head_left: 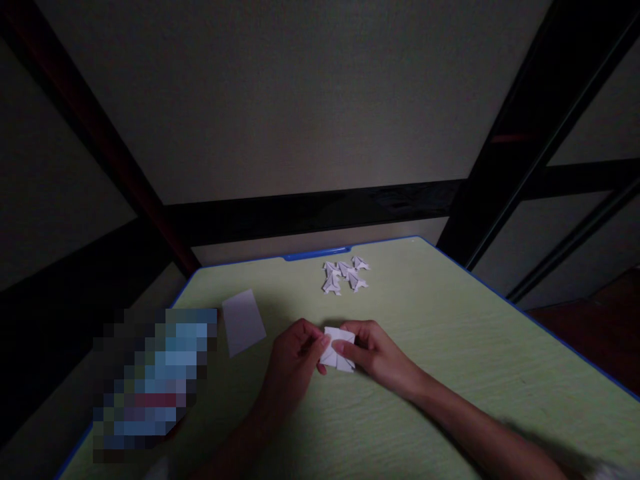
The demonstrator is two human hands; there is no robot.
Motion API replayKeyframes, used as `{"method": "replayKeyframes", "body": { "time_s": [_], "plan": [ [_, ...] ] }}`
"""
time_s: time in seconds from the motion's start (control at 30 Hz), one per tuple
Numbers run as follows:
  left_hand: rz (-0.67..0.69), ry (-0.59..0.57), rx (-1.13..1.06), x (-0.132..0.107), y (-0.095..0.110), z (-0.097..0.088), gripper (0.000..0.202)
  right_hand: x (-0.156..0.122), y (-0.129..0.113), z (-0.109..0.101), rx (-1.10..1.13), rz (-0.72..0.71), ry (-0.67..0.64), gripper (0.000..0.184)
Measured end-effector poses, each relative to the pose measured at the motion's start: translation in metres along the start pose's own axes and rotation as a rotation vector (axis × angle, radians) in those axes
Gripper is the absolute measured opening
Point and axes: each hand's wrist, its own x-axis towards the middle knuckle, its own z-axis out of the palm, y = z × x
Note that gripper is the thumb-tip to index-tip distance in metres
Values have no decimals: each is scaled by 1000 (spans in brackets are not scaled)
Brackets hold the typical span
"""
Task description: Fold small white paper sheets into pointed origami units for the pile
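Pinching a small square of folded white paper, the person sits both hands over the middle of the green desk. From the head view I see the left hand gripping the square's left side, thumb on top, fingers curled close; the right hand has its thumb pressed flat across the face, fingers tucked behind. Creases run over the paper. Beyond, near the desk's far edge, a cluster of small folded paper figures lies just this side of a blue strip on that edge. A plain white sheet rests toward the far left corner, and a pixelated object, unreadable to me, lies along the left edge.
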Motion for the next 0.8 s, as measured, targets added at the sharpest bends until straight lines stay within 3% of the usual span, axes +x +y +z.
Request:
{"method": "replayKeyframes", "body": {
  "time_s": [0.17, 0.37, 0.67, 0.8],
  "plan": [
    [-66, -80, -128, 2, 1, 3, 20, -3, -5, 0, 46, 2, 3, 24],
    [-129, -166, 8, 1, 3, 4, 26, -4, -6, 1, 60, -14, -50, 26],
    [-205, -117, -60, -5, 2, 1, 30, -4, -2, 1, 116, -34, -101, 31],
    [-176, -133, -108, -2, 2, 4, 29, -3, -4, 1, 167, -32, -126, 29]
  ]
}}
